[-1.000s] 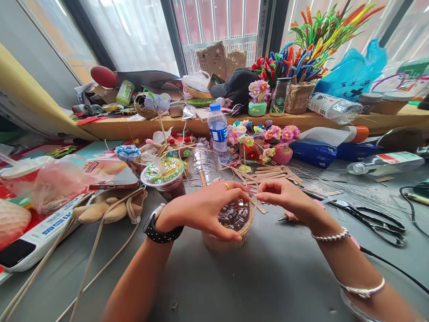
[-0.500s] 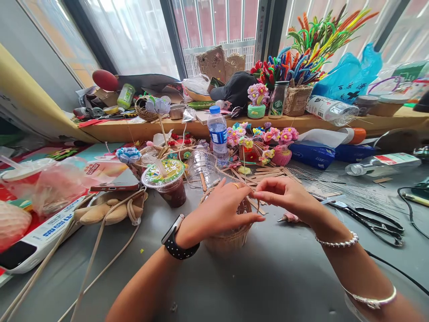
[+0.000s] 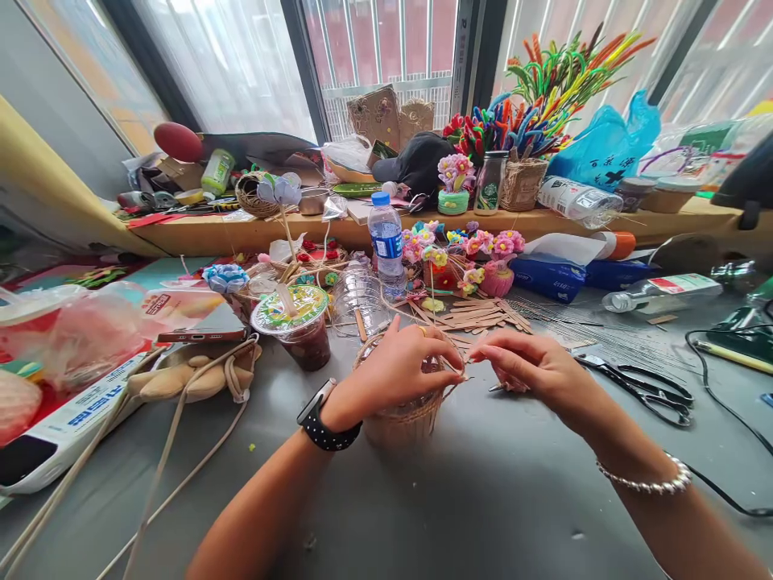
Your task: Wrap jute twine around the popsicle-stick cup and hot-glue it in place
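A clear plastic container [image 3: 403, 431] with flat wooden sticks round its side and twine wound about it stands upright on the grey table. Over its top lies my left hand [image 3: 395, 372], thumb and fingertips pinched together at its right rim. A thin piece of twine [image 3: 448, 394] runs from the rim to these fingertips. Just to the right, my right hand [image 3: 531, 364] has thumb and forefinger closed on the twine's end, close to the left fingertips; the exact grip is small and partly hidden. Behind the right fingers lies a pinkish glue-gun-like tip [image 3: 507, 385].
Black-handled scissors [image 3: 649, 388] lie at the right, near a black cable [image 3: 704, 379]. Loose wooden sticks [image 3: 483, 314] are spread behind the hands. A lidded drink cup [image 3: 302, 346] and a water bottle [image 3: 386, 242] stand behind left. Pipe-cleaner flowers [image 3: 452, 250] line the back.
My right hand has moved a little right, away from the container's rim. My left fingers have curled from stretched to a pinch at the rim. The view has shifted slightly.
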The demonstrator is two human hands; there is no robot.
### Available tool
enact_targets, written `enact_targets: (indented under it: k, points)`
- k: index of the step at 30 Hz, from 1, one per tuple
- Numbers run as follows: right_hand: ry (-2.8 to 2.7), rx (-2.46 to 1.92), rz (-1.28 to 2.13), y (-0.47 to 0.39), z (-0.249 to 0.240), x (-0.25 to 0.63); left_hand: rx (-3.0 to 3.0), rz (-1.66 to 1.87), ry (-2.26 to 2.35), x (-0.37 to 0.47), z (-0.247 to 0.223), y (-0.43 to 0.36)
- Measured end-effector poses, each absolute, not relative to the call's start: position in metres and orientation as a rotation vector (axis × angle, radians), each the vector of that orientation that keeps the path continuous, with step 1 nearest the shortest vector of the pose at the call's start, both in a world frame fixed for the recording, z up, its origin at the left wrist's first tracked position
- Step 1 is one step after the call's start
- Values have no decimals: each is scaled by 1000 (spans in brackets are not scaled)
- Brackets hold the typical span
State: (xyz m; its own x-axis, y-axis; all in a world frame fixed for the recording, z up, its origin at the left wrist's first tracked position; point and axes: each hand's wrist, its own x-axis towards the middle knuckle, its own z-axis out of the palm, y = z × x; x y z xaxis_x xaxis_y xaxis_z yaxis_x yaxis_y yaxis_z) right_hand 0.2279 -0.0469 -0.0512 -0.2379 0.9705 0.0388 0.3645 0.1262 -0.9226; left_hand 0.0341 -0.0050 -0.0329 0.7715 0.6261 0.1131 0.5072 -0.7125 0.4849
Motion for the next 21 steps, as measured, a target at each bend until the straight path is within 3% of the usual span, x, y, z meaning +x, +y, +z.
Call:
enact_targets:
  k: [3, 7, 9, 14, 21]
  points:
    - [-1645, -1503, 975, -55, -61, 247, 2515, 367, 835, 34, -32, -4]
    - [-1625, -2162, 506, -58, -80, 290, 2492, 374, 786, 34, -30, -5]
    - [-1633, -2371, 555, -58, -88, 305, 2512, 380, 793, 33, -30, -7]
    - [-1656, -2444, 661, -58, -98, 310, 2587, 383, 878, 35, -34, -17]
    - [-1807, -2396, 465, -52, -108, 299, 2416, 425, 888, 38, -35, -11]
